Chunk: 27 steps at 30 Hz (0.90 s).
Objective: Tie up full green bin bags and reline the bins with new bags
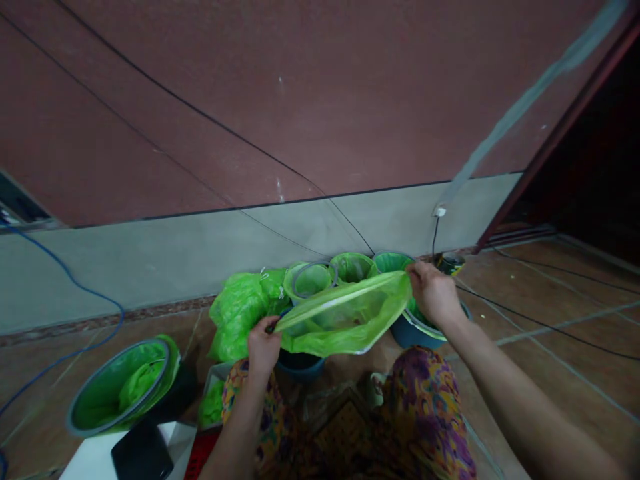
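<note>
A translucent green plastic bag [345,323] is stretched between my two hands, its mouth pulled wide in front of my knees. At the bag's left corner, my left hand [264,343] has its fingers closed on the edge. My right hand [434,288] pinches the opposite corner, a little higher. Partly hidden beneath the bag stands a dark blue bucket [301,370]. Another blue bucket [416,331] with a green lining is below my right hand. Behind the bag, green-lined buckets [354,267] stand along the wall.
A heap of green bags [237,310] lies left of the buckets. Farther left is a tilted bucket [120,387] with green plastic inside. A black phone-like object [142,453] rests on a white box [180,437]. A blue cable [75,287] and black cables cross the tiled floor.
</note>
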Tool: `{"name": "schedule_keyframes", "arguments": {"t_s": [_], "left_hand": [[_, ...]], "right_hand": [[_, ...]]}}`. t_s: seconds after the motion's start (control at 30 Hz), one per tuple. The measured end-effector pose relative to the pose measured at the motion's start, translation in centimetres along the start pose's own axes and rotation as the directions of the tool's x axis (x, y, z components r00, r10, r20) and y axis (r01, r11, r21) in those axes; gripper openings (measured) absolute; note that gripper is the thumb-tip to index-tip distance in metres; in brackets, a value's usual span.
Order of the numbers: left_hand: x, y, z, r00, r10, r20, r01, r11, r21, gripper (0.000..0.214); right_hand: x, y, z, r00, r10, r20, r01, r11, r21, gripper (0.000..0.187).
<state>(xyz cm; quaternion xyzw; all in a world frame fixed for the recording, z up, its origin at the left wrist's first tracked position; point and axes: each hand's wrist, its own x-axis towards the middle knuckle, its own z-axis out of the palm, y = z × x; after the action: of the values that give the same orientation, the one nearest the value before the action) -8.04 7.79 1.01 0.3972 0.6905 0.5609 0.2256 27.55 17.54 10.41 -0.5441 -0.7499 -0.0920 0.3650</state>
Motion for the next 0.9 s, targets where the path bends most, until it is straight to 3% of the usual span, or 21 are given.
{"name": "schedule_keyframes", "arguments": {"t_s": [0.1, 0.17, 0.23, 0.3, 0.37, 0.47, 0.6, 0.67, 0.73, 0.8, 0.9], "left_hand": [[-0.3, 0.3, 0.3, 0.963, -0.240, 0.123, 0.268, 0.912, -0.310, 0.029], [-0.9, 0.7, 0.5, 0.894, -0.368, 0.254, 0.446, 0.783, -0.433, 0.032], [-1.7, 1.2, 0.7, 0.795, -0.429, 0.428, 0.602, 0.639, -0.479, 0.029], [-2.7, 1.7, 0.9, 0.686, -0.433, 0.585, 0.723, 0.497, -0.480, 0.027], [-3.7, 2.2, 1.1, 0.606, -0.407, 0.683, 0.793, 0.378, -0.478, 0.031], [-5.2, 3.2, 1.2, 0.552, -0.360, 0.752, 0.833, 0.276, -0.480, 0.037], [-6.9, 4.4, 0.8, 0.469, -0.309, 0.828, 0.883, 0.205, -0.423, 0.038], [-7.7, 4.6, 0.3, 0.445, -0.286, 0.849, 0.895, 0.187, -0.406, 0.035], [-8.5, 4.7, -0.2, 0.450, -0.264, 0.853, 0.890, 0.207, -0.406, 0.029], [-9.3, 5.0, -0.6, 0.485, -0.220, 0.846, 0.863, 0.275, -0.424, 0.030], [-10.3, 6.2, -0.5, 0.531, -0.160, 0.832, 0.799, 0.421, -0.429, 0.050]], "right_hand": [[-0.9, 0.9, 0.5, 1.000, -0.013, 0.017, 0.013, 1.000, 0.004, 0.029], [-1.2, 1.1, 0.7, 1.000, 0.028, 0.009, -0.028, 1.000, -0.012, 0.028], [-1.3, 1.2, 0.7, 0.996, 0.084, 0.002, -0.084, 0.996, -0.032, 0.028], [-1.2, 1.1, 0.8, 0.992, 0.127, 0.004, -0.127, 0.991, -0.044, 0.028], [-1.2, 1.1, 0.8, 0.987, 0.159, 0.014, -0.158, 0.986, -0.050, 0.029], [-1.1, 1.2, 0.9, 0.977, 0.210, 0.031, -0.209, 0.976, -0.055, 0.029], [-1.1, 2.3, 1.1, 0.940, 0.334, 0.069, -0.329, 0.942, -0.070, 0.030], [-1.2, 3.1, 1.3, 0.915, 0.396, 0.078, -0.389, 0.917, -0.092, 0.030], [-1.3, 4.0, 1.6, 0.896, 0.437, 0.081, -0.429, 0.898, -0.102, 0.029], [-1.6, 5.0, 1.9, 0.885, 0.457, 0.084, -0.449, 0.888, -0.099, 0.029], [-2.0, 6.1, 2.5, 0.883, 0.465, 0.067, -0.458, 0.884, -0.094, 0.029]]}}
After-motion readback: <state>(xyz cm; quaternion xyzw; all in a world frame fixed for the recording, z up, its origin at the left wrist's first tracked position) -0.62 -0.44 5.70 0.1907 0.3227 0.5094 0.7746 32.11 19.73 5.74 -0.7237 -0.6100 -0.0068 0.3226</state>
